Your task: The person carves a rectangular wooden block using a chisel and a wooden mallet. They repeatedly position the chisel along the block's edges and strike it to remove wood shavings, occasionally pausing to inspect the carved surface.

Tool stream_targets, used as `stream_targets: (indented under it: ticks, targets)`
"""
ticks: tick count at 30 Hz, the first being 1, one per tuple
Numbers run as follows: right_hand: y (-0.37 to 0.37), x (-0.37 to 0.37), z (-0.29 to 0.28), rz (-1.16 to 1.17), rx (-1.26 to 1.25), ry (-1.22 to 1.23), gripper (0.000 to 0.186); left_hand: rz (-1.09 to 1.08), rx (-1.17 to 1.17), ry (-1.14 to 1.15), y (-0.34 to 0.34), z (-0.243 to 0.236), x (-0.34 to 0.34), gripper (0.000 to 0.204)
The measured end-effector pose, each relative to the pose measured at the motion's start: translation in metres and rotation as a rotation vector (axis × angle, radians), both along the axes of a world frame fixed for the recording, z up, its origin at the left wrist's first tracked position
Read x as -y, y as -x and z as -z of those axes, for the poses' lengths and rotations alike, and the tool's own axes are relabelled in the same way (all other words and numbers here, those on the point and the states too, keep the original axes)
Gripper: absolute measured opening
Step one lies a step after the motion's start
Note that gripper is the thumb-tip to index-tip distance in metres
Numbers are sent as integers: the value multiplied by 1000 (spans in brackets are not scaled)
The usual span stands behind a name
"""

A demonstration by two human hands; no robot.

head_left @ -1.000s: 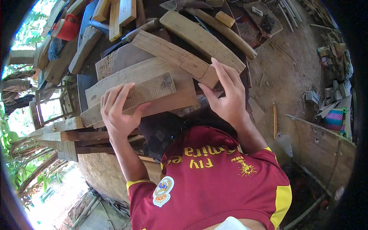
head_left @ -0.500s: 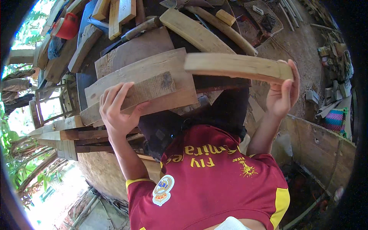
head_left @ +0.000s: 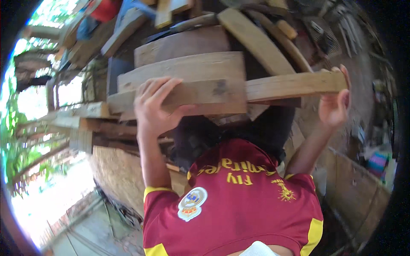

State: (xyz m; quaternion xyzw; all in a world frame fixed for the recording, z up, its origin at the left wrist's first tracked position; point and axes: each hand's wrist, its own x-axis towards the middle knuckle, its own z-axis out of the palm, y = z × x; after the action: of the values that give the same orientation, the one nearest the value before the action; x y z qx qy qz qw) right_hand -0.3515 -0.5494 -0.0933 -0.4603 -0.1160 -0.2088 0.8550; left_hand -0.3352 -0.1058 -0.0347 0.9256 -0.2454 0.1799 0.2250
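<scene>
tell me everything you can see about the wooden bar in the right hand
The wooden bar is long, narrow and light brown, with faint darker streaks along its face. It looks like plain, unpainted wood. It lies nearly level across the picture, rising slightly rightward. The right hand grips its right end; its left end meets the wide board's right edge in view, though whether they touch is unclear.

Long lt-brn wood bar [head_left: 290, 87] looks matt; grey-brn squared wood block [head_left: 206, 92] ditto, w/ dark stain; maroon/yellow shirt [head_left: 241, 209], smooth cloth.
</scene>
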Motion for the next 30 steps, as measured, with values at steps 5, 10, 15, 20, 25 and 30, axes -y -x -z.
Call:
stream_targets:
  ticks: [5,10,15,20,25,30]
  targets:
    - [-6,14,1,-68,-17,-44,62,-8,19,9,0,3,-1,55]
    - [-5,25,4,-208,38,-94,61,12,5,19,-4,-1,1,58]
    - [-2,20,7,-253,128,-150,61,10,-44,21,-11,-4,1,55]
    - [-4,7,1,-349,162,-230,66,29,-112,31,-14,-8,0,53]
    - [-27,-21,-10,-240,-6,-79,66,27,-29,36,-3,-7,4,54]
    - [-61,-66,-30,-292,-122,120,56,16,6,29,-1,-1,6,57]
